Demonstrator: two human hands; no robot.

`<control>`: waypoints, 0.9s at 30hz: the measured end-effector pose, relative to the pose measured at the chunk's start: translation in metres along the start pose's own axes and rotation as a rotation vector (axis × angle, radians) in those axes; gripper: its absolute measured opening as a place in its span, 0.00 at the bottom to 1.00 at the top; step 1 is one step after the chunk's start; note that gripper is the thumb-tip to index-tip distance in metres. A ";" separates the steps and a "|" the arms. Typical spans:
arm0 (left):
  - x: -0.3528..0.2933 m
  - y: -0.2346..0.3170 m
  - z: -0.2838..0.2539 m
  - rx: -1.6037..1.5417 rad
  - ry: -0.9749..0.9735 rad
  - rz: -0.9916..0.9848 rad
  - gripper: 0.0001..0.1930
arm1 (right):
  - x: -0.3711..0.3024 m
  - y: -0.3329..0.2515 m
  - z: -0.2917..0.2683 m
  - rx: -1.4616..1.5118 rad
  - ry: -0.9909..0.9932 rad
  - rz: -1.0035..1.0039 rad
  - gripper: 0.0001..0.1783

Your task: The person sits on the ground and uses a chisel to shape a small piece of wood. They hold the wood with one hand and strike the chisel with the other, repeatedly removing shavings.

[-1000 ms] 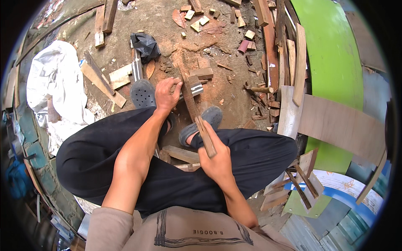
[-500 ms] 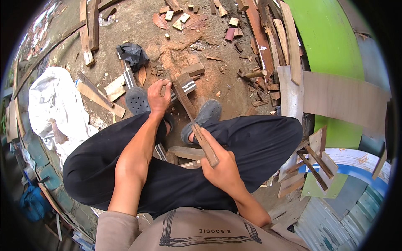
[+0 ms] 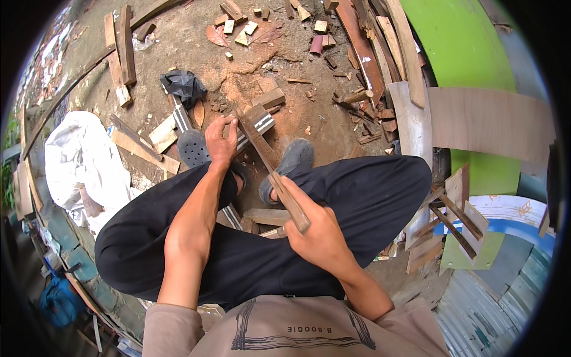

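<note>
My right hand (image 3: 320,235) is wrapped round the wooden handle of a long, narrow handsaw (image 3: 257,140) with a brown, rusty-looking blade. The blade slants away from me to the left and crosses a short piece of wood (image 3: 262,121) with black and white stripes on its side. Beside the blade's far end, my left hand (image 3: 220,143) is closed with its fingers bent, at the left end of the striped wood; its exact hold is partly hidden. Grey clogs (image 3: 193,147) on my feet flank the wood, low to the ground.
Wood offcuts (image 3: 270,97) and small blocks (image 3: 241,37) litter the dirt ground ahead. A white cloth (image 3: 83,160) and a black plastic bag (image 3: 183,87) are to the left. Planks (image 3: 407,53), a green panel (image 3: 467,47) and corrugated sheet (image 3: 488,315) line the right.
The whole view has shifted slightly. The saw still crosses the striped wood at nearly the same slant, and both hands keep their grips.
</note>
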State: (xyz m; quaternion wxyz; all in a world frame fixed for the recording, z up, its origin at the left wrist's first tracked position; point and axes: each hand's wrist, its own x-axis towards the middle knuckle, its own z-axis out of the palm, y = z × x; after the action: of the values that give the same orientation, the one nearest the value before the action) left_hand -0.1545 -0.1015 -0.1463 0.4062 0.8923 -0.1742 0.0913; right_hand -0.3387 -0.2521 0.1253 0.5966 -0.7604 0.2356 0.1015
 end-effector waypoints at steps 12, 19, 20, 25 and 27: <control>0.006 -0.002 0.002 0.002 -0.052 -0.029 0.06 | 0.060 0.033 0.036 -0.041 0.046 -0.047 0.35; 0.006 0.001 0.001 -0.016 -0.021 -0.025 0.06 | 0.046 0.042 0.031 -0.041 0.097 -0.110 0.38; 0.005 0.005 0.002 -0.029 -0.045 -0.030 0.05 | 0.085 0.050 0.043 -0.077 0.090 -0.061 0.36; -0.005 -0.003 0.000 -0.029 -0.054 -0.017 0.04 | 0.093 0.054 0.046 -0.079 0.056 -0.036 0.36; 0.000 0.000 0.000 -0.008 -0.011 -0.025 0.05 | 0.020 0.042 0.016 0.020 0.042 -0.077 0.37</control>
State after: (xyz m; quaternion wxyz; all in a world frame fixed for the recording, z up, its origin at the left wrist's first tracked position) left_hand -0.1545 -0.1016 -0.1461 0.4101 0.8932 -0.1658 0.0807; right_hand -0.3394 -0.2487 0.0767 0.6024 -0.7649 0.2197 0.0603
